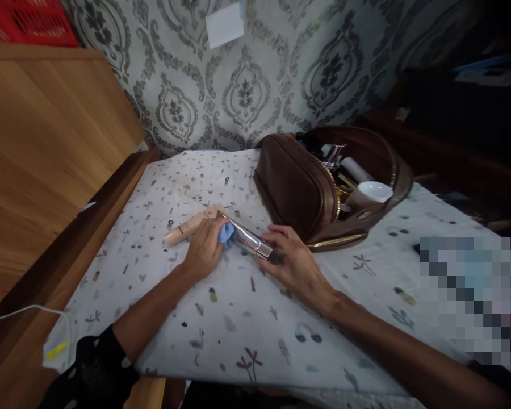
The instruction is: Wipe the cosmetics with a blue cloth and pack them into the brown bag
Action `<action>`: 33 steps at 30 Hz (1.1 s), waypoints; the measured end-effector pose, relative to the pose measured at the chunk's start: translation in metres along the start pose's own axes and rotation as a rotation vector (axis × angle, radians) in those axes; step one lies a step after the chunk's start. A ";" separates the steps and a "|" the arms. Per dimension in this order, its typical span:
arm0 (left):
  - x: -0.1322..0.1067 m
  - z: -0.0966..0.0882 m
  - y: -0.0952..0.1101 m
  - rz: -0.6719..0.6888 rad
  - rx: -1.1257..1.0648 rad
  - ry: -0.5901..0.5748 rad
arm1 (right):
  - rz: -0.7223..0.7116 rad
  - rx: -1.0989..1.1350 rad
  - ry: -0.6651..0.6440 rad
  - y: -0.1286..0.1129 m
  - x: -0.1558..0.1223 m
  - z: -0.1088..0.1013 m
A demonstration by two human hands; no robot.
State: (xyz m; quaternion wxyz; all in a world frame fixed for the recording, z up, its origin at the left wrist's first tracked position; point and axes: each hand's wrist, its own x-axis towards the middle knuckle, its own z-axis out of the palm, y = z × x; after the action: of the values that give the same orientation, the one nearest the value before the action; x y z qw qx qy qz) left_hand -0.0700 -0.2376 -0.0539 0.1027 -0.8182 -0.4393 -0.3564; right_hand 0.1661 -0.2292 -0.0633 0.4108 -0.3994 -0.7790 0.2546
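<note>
My left hand (205,244) is pinching a blue cloth (226,233); my right hand (296,267) is gripping a silver tube (249,240).

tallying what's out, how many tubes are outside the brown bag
2. The beige tube lies beside the left hand; the silver tube is held by the right hand, the blue cloth against it. Others may be hidden inside the brown bag.
</note>
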 end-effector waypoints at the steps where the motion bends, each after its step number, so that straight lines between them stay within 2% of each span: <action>1: 0.001 -0.002 0.005 0.035 -0.002 0.035 | -0.016 -0.016 0.015 0.000 0.000 0.000; 4: 0.005 -0.005 0.024 0.213 -0.004 0.095 | -0.063 -0.029 0.017 -0.004 -0.001 -0.003; 6: 0.005 -0.004 0.036 0.339 0.017 0.067 | -0.078 -0.012 -0.027 -0.008 -0.001 -0.005; 8: 0.005 -0.002 0.044 0.401 0.061 0.016 | -0.070 0.009 -0.065 -0.013 -0.001 -0.007; 12: 0.006 0.001 0.045 0.365 0.149 0.010 | -0.027 0.039 -0.056 -0.016 -0.002 -0.005; 15: 0.006 0.001 0.038 0.334 0.192 0.032 | 0.016 0.078 -0.042 -0.012 -0.002 -0.002; 21: 0.003 0.001 0.019 0.177 0.219 -0.003 | 0.128 0.220 -0.035 -0.003 -0.003 0.003; 28: 0.005 -0.008 0.007 0.099 0.242 -0.018 | 0.061 0.284 -0.005 -0.005 0.001 -0.002; 31: 0.005 -0.012 0.012 0.076 0.206 0.014 | 0.012 0.224 -0.007 -0.010 0.002 -0.005; 33: 0.005 -0.013 0.021 0.130 0.172 0.036 | -0.011 0.198 -0.004 -0.012 0.001 -0.006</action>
State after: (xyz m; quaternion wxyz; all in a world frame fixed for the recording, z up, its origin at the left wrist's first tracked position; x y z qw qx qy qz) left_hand -0.0584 -0.2533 -0.0379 0.2036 -0.8265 -0.4123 -0.3247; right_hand 0.1655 -0.2350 -0.0510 0.4481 -0.3523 -0.7530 0.3287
